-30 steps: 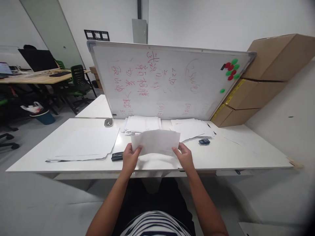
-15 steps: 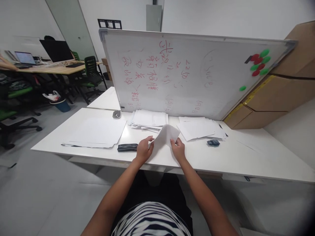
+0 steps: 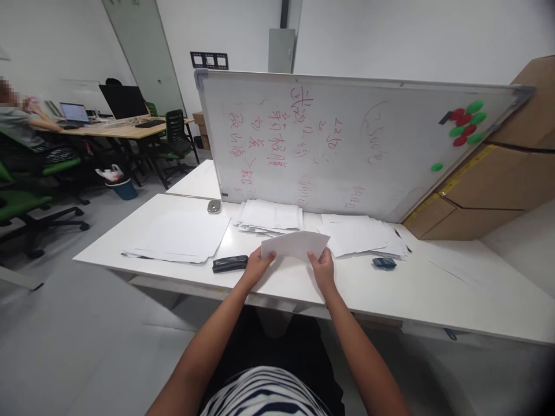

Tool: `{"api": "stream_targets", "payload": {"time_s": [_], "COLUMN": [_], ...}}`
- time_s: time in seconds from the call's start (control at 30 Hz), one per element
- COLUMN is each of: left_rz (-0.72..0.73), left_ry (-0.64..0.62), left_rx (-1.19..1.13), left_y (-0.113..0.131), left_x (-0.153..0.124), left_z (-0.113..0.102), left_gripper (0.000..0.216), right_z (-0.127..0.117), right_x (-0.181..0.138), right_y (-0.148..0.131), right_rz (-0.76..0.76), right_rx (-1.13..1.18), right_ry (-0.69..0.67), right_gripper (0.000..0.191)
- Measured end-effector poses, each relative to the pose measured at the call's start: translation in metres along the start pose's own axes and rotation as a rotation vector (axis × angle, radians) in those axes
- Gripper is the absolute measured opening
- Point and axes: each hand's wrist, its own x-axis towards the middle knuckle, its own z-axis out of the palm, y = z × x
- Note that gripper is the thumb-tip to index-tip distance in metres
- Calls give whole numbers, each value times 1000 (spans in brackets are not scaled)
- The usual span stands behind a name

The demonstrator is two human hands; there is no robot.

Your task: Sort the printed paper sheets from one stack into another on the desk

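Both my hands hold a white sheet of paper [image 3: 293, 245] upright just above the white table [image 3: 425, 289]. My left hand [image 3: 256, 267] pinches its lower left corner. My right hand [image 3: 323, 268] grips its lower right edge. A black stapler [image 3: 229, 264] lies on the table just left of my left hand. Behind the sheet sit two paper stacks, one in the middle [image 3: 271, 216] and one to the right [image 3: 364, 236].
A whiteboard [image 3: 347, 144] with red writing and magnets leans at the table's back against cardboard boxes [image 3: 507, 173]. A wide pile of paper [image 3: 177, 236] lies at left, a small dark object [image 3: 384, 263] at right. A person sits at a far desk [image 3: 117, 130] on the left.
The sheet, bent and half folded between my hands half a second ago, is now spread flat and upright. My view has shifted left.
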Motion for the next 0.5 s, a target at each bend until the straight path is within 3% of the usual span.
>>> {"api": "stream_targets", "payload": {"time_s": [0.3,0.5], "left_rz": [-25,-22], "left_ry": [17,13], "left_rx": [-25,-38], "left_y": [-6,-3], "left_x": [0,0], "left_z": [0,-1], "left_gripper": [47,49], "right_z": [-1,-3], "right_x": [-1,2], "right_y": [-4,7], "right_rz": [23,84], "right_rx": [23,33], "right_ry": [-3,29], "right_gripper": [60,65]}}
